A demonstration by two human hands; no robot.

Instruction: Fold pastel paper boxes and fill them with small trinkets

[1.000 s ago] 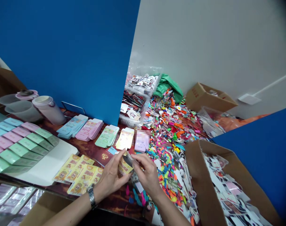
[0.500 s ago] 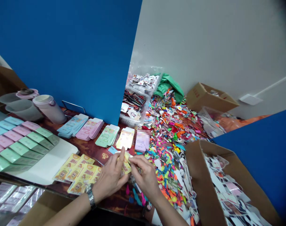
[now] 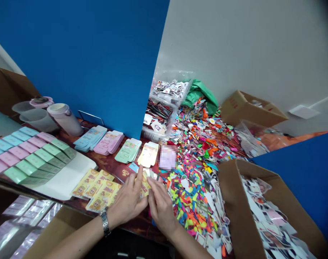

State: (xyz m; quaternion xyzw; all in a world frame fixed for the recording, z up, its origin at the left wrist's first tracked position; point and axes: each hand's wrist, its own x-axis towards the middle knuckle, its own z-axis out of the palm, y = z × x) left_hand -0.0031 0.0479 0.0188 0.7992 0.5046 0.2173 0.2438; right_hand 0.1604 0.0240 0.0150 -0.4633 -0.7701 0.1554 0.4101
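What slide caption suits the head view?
Left hand and right hand hold a yellow box between yellow packets and colorful trinkets.

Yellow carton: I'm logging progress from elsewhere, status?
Left hand, right hand both on yellow carton; carton partly hidden. Loose colourful pieces heaped beside right hand.

A small yellow box (image 3: 144, 188) with reddish lettering, partly hidden, is held between the left hand (image 3: 128, 198) and right hand (image 3: 161, 208), printed face turned upward; whether its far end is closed is unclear.
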